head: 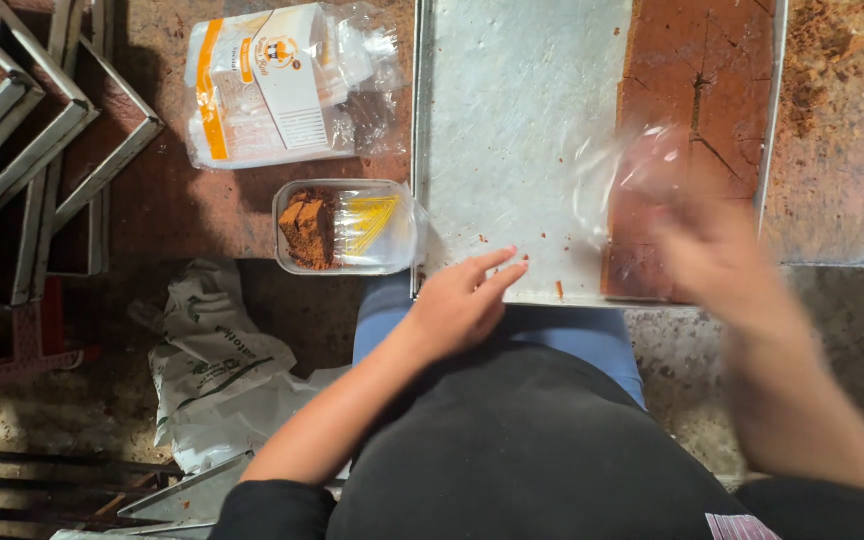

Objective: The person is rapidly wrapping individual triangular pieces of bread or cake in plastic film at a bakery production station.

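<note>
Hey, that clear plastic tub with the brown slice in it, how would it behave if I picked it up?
The tub looks thin and clear, so it would probably flex if squeezed. The brown slice sits at one end, so it may feel heavier there and tip that way. It looks crumbly, like the crumbs on the tray, so it could break if jolted.

Empty metal trays [47,120] are leaning stacked at the floor's left edge, beside a packet of white bags [272,85]; a crumpled white sack [217,370] is lying below.
</note>
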